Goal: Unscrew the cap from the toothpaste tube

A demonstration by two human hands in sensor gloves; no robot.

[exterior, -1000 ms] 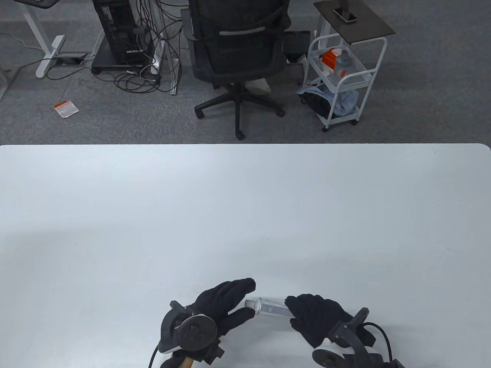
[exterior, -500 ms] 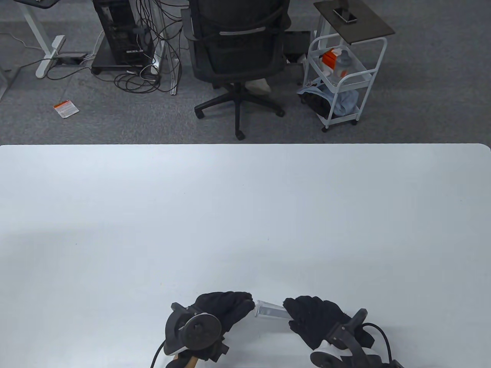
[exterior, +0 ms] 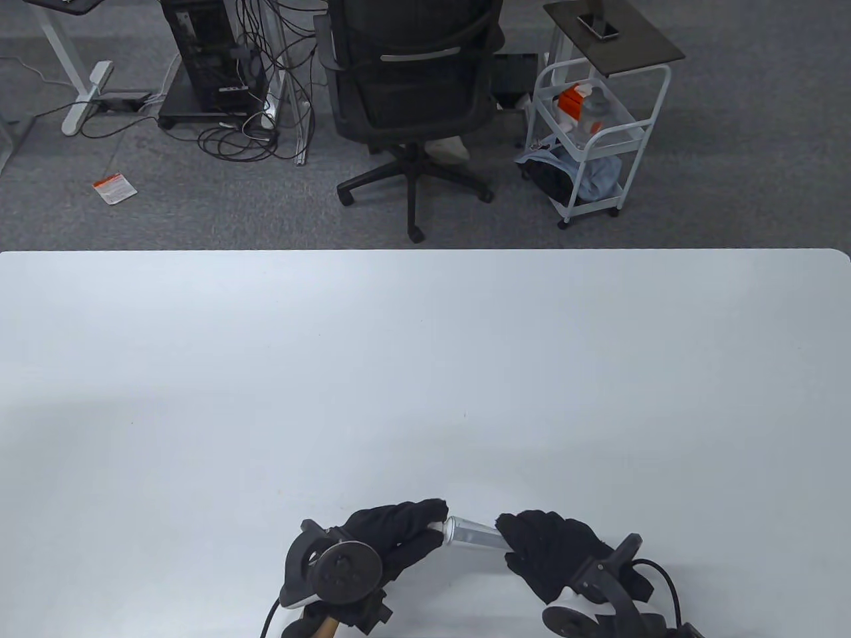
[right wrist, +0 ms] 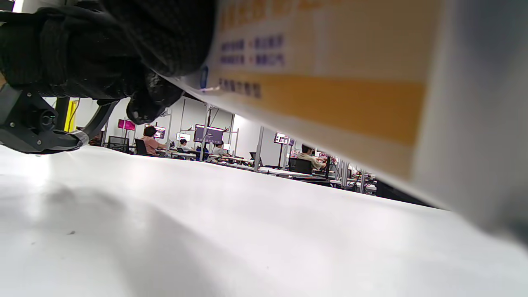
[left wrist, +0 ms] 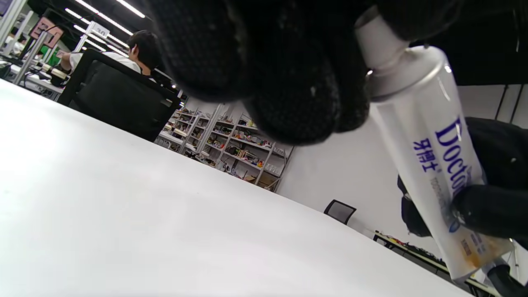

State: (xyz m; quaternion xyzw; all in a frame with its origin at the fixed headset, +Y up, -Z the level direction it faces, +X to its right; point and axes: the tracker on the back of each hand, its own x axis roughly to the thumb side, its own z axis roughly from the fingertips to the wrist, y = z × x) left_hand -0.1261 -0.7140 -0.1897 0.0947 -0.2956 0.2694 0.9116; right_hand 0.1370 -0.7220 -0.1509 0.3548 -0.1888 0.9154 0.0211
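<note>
A white toothpaste tube (exterior: 473, 533) with blue lettering is held just above the white table (exterior: 425, 372) near its front edge, lying roughly left to right. My left hand (exterior: 435, 525) pinches the white cap (exterior: 436, 530) at the tube's left end. In the left wrist view my fingers (left wrist: 288, 82) wrap the cap (left wrist: 373, 39) above the silver shoulder of the tube (left wrist: 425, 136). My right hand (exterior: 506, 537) grips the tube's body; its fingers (left wrist: 491, 210) show around the lower tube. The right wrist view shows the tube (right wrist: 330, 82) close and blurred.
The table's front edge lies just below both hands. Beyond the far edge stand an office chair (exterior: 412, 86), a white trolley (exterior: 592, 133) and a computer tower (exterior: 206, 53) with cables on the floor.
My left hand was open beside the cap a second ago; its fingers have closed onto the cap and stay on it. The right hand keeps its grip on the tube.
</note>
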